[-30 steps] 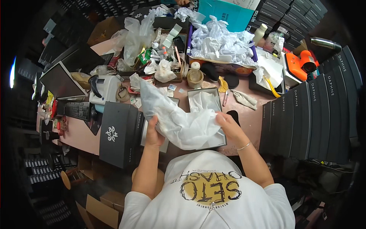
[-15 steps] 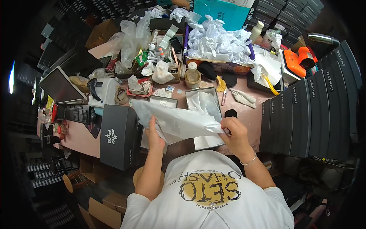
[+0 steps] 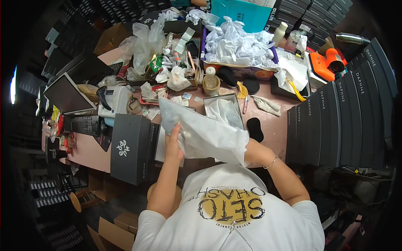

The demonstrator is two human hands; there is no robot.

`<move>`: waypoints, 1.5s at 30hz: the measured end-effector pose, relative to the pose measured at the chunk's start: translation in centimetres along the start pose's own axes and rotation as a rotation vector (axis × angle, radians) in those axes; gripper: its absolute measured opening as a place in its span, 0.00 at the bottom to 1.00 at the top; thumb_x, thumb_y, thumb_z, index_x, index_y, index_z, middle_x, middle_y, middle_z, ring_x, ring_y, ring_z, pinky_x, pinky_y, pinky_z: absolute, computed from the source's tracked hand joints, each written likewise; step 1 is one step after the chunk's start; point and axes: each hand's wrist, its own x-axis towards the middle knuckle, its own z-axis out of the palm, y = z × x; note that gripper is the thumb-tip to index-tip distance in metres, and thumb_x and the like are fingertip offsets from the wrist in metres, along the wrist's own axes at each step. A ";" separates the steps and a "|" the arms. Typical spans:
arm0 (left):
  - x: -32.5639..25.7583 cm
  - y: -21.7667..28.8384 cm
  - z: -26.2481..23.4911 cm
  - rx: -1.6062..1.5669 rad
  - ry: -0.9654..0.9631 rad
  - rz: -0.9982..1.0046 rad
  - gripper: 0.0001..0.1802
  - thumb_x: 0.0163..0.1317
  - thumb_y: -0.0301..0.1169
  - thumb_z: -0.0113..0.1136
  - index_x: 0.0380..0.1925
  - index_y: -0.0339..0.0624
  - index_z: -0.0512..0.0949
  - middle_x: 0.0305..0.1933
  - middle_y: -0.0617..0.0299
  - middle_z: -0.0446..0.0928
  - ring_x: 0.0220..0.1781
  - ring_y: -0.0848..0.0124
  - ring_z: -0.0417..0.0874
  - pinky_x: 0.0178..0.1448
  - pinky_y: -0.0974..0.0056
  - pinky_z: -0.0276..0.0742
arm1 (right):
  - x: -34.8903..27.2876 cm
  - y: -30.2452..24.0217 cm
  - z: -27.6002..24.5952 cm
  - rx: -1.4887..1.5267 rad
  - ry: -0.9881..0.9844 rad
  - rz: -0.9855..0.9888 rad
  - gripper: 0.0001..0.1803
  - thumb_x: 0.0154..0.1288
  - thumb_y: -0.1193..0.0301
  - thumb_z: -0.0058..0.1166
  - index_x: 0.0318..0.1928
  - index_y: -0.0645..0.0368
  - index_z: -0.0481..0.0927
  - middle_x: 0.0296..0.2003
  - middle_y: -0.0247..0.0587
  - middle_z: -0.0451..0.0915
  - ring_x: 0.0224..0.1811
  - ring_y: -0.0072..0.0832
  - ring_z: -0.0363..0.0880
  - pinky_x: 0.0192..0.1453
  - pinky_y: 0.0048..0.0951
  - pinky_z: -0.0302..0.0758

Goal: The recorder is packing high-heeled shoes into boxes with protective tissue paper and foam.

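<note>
A translucent white cloth-like bag (image 3: 209, 134) is held up in front of my chest, its far left end bulging over something greyish that I cannot make out. My left hand (image 3: 173, 145) grips that end from below, thumb up along its side. My right hand (image 3: 258, 154) is pushed into the mouth at the bag's right end; its fingers are hidden inside. Partly behind the bag, an open shoebox (image 3: 230, 96) holds another white wrapped bundle. A second box lies half covered beneath the bag. Right of them rests a black insole-shaped pad (image 3: 255, 129).
A dark closed shoebox (image 3: 130, 146) stands at my left, near a keyboard (image 3: 81, 124) and monitor. Stacked dark shoeboxes (image 3: 335, 125) wall off the right. At the back are a bin of crumpled white paper (image 3: 238, 48), a jar (image 3: 211, 83) and an orange tape dispenser (image 3: 324, 66).
My right hand has gone from pinching the bag's right end to inside its mouth. The bag's far left end has risen and shifted right, and the black pad now shows whole.
</note>
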 end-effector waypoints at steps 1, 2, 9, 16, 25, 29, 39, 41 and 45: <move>0.0 0.3 0.1 0.022 -0.012 0.002 0.31 0.60 0.37 0.61 0.61 0.41 0.64 0.59 0.60 0.70 0.59 0.67 0.71 0.62 0.60 0.67 | -0.3 -0.6 0.2 0.022 0.028 0.021 0.16 0.60 0.71 0.49 0.48 0.63 0.77 0.48 0.51 0.77 0.52 0.48 0.73 0.59 0.38 0.69; -0.1 0.6 0.2 0.045 -0.024 0.005 0.31 0.60 0.37 0.62 0.61 0.40 0.64 0.59 0.60 0.70 0.60 0.67 0.70 0.63 0.61 0.66 | -0.5 -1.2 0.2 0.044 0.055 0.042 0.17 0.59 0.71 0.50 0.48 0.62 0.76 0.50 0.50 0.76 0.54 0.48 0.72 0.60 0.38 0.68; -1.6 1.8 2.7 0.236 -0.151 -0.011 0.34 0.60 0.38 0.62 0.63 0.37 0.62 0.61 0.58 0.67 0.62 0.67 0.67 0.65 0.61 0.63 | 2.0 0.7 1.9 0.695 -0.119 0.117 0.19 0.61 0.73 0.55 0.53 0.60 0.75 0.53 0.43 0.76 0.52 0.30 0.75 0.58 0.32 0.71; -0.9 1.3 2.3 0.225 -0.214 -0.104 0.36 0.61 0.43 0.62 0.64 0.39 0.61 0.60 0.58 0.70 0.61 0.66 0.72 0.64 0.62 0.68 | 3.2 -2.0 3.7 1.254 0.072 0.323 0.16 0.64 0.72 0.55 0.51 0.61 0.75 0.50 0.40 0.77 0.47 0.27 0.77 0.52 0.30 0.75; -4.6 1.6 2.1 0.555 -0.301 0.066 0.33 0.63 0.41 0.60 0.62 0.35 0.62 0.57 0.55 0.71 0.57 0.68 0.73 0.60 0.63 0.69 | 4.1 -6.8 0.7 0.595 0.184 0.342 0.17 0.63 0.68 0.54 0.50 0.61 0.75 0.47 0.45 0.78 0.46 0.36 0.78 0.50 0.31 0.75; -6.8 1.8 0.0 1.068 -0.200 0.071 0.22 0.67 0.42 0.55 0.47 0.30 0.73 0.36 0.55 0.78 0.39 0.71 0.76 0.45 0.65 0.72 | 3.8 -9.5 -2.5 0.298 0.142 0.450 0.18 0.63 0.65 0.54 0.50 0.62 0.75 0.45 0.47 0.78 0.45 0.40 0.79 0.49 0.32 0.76; -4.5 1.3 0.9 0.510 -0.284 0.075 0.21 0.72 0.41 0.47 0.38 0.31 0.78 0.34 0.67 0.78 0.37 0.81 0.72 0.43 0.70 0.70 | 4.9 -6.3 -1.7 -0.097 0.235 -0.030 0.16 0.55 0.69 0.56 0.44 0.60 0.76 0.34 0.41 0.76 0.37 0.37 0.78 0.42 0.33 0.75; -5.2 1.9 1.5 0.654 -0.429 0.098 0.20 0.72 0.40 0.47 0.39 0.31 0.78 0.35 0.66 0.78 0.38 0.81 0.73 0.44 0.71 0.71 | 5.6 -5.0 -0.8 0.027 0.180 0.028 0.17 0.56 0.70 0.55 0.46 0.61 0.75 0.37 0.40 0.77 0.38 0.35 0.79 0.43 0.33 0.76; -3.2 3.4 -1.0 0.725 -0.322 0.100 0.17 0.71 0.37 0.49 0.37 0.32 0.78 0.37 0.62 0.79 0.37 0.79 0.75 0.44 0.69 0.71 | 3.2 -0.6 0.6 0.839 0.093 0.342 0.19 0.59 0.70 0.54 0.51 0.63 0.73 0.41 0.39 0.78 0.41 0.32 0.79 0.45 0.31 0.77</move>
